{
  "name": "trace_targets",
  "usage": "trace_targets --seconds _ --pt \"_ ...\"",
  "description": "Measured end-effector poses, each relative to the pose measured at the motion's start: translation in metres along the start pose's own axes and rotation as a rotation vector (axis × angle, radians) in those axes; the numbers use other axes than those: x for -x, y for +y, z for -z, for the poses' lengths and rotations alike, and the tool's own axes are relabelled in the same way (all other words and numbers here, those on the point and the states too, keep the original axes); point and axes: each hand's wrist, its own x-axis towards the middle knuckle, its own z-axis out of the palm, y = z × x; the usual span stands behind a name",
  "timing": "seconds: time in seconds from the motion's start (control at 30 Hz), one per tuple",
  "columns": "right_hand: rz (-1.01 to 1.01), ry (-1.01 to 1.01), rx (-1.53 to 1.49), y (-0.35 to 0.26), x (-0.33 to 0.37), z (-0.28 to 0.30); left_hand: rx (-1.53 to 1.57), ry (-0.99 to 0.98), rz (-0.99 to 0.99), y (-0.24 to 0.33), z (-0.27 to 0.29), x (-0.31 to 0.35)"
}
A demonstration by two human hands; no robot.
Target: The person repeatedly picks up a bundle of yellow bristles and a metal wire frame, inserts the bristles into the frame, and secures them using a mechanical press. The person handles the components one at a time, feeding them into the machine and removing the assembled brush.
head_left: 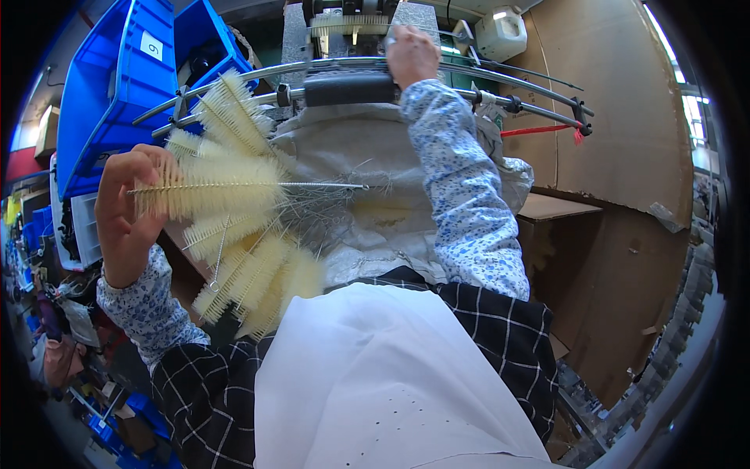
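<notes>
My left hand (129,211) is closed around the tip of a pale yellow bristle brush (226,187). The twisted wire stem of this brush points right, over a pale cloth. Under and around it are several similar yellow brushes (262,273), fanned out on the left. At the far side my right hand (412,56) reaches to a machine (355,9), with its fingers curled at the right end of a narrow bristle strip (344,30). What those fingers grip is hidden.
Curved metal rails with a black roller (350,88) cross in front of the machine. Loose bristles litter the grey-white cloth (336,144). Blue bins (117,94) stand at far left. Cardboard (609,102) covers the right side, below a white jug (501,33). A red strap (539,130) hangs on the rail.
</notes>
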Motion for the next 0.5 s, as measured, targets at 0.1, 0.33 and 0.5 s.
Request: trace_targets --seconds 0.1,0.33,0.5 --pt "0.061 0.047 0.017 0.036 -0.004 0.000 -0.013 0.039 -0.004 0.001 0.013 0.012" --pt "-0.014 -0.235 -0.184 0.117 -0.032 0.022 -0.004 0.110 0.003 -0.017 0.025 0.030" --pt "0.089 -0.152 0.288 0.140 -0.042 0.034 0.131 -0.032 0.094 -0.011 0.006 0.004"
